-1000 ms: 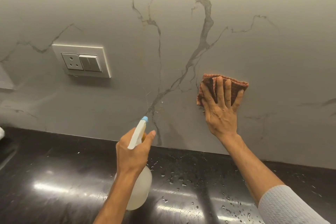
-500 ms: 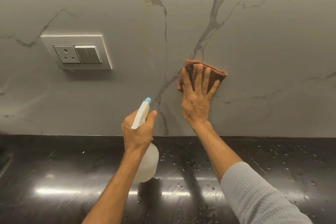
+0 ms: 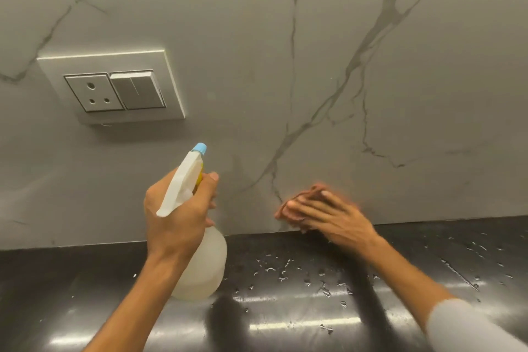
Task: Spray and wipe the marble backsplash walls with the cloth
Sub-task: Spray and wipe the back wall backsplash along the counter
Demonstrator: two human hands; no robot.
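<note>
The grey marble backsplash (image 3: 328, 51) with dark veins fills the upper view. My right hand (image 3: 331, 216) presses a reddish-brown cloth (image 3: 307, 194) flat against the wall's bottom edge, just above the counter; both are motion-blurred and the hand covers most of the cloth. My left hand (image 3: 180, 211) grips a white spray bottle (image 3: 200, 263) by its neck, held above the counter, blue nozzle tip pointing up toward the wall, left of the cloth.
A socket and switch plate (image 3: 114, 88) is mounted on the wall at upper left. The glossy black countertop (image 3: 314, 308) runs below the wall, with water droplets scattered in front of the cloth and to the right.
My right hand has swept the cloth left and then down the wall to its bottom edge. The left hand with the bottle has stayed roughly in place.
</note>
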